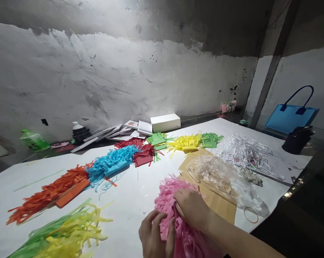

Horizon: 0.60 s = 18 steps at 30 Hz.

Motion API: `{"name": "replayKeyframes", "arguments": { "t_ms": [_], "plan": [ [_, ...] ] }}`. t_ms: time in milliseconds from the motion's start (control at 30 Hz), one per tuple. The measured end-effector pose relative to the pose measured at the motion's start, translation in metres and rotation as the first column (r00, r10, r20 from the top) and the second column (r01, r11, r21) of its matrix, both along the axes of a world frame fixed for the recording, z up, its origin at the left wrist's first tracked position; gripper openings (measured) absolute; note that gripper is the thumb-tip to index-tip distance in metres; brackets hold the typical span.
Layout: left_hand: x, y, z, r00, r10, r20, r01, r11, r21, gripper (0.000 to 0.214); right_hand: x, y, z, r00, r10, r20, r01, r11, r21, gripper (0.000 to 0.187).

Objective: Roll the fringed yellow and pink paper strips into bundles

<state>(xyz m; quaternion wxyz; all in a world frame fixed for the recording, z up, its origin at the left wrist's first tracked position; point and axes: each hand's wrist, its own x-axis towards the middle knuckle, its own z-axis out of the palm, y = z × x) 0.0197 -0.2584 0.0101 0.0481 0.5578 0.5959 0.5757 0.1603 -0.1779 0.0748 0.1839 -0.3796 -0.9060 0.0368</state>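
Observation:
A bunch of pink fringed paper [168, 195] lies at the near edge of the white-covered table [135, 186]. My left hand [155, 234] pinches its lower part, fingers closed on the strips. From the right, my right hand [191, 208] lies on top of the bunch with its fingers curled into the pink paper. Just right of my hands lie brown paper bags [218, 204] and a crumpled clear plastic bag [218, 173].
Fringed paper bundles lie in a row across the table: yellow-green [62, 233], orange [51, 193], blue [110, 163], red [140, 152], green [158, 139], yellow [185, 141]. White shreds [242, 150] lie at the right. A white box [165, 122], a blue bag [291, 116] and a rubber band [251, 215] are also here.

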Motion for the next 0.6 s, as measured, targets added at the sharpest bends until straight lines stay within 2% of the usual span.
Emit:
{"name": "replayKeyframes", "arguments": {
  "t_ms": [67, 167, 267, 400, 600],
  "plan": [
    [0.004, -0.001, 0.002, 0.979, 0.058, -0.195, -0.053, 0.998, 0.027, 0.017, 0.0, 0.001, 0.004, 0.999, -0.034, -0.002, 0.034, 0.999, -0.036, 0.014],
    [0.005, 0.003, 0.007, 0.901, 0.087, -0.425, -0.101, 0.995, -0.011, 0.015, -0.001, -0.001, 0.011, 0.999, -0.045, 0.007, 0.045, 0.997, -0.069, 0.015],
    [-0.001, 0.007, 0.01, 0.883, 0.078, -0.463, -0.109, 0.993, -0.04, 0.011, -0.001, -0.003, 0.015, 0.996, -0.076, 0.037, 0.079, 0.995, -0.061, 0.016],
    [-0.007, 0.007, 0.009, 0.857, 0.056, -0.512, -0.094, 0.994, -0.049, 0.018, -0.004, -0.004, 0.019, 0.982, -0.172, 0.077, 0.174, 0.985, -0.017, 0.025],
    [0.002, 0.015, 0.01, 0.855, 0.064, -0.514, -0.128, 0.988, -0.091, 0.012, -0.017, -0.009, 0.016, 0.969, -0.165, 0.184, 0.175, 0.984, -0.042, 0.018]
  ]
}}
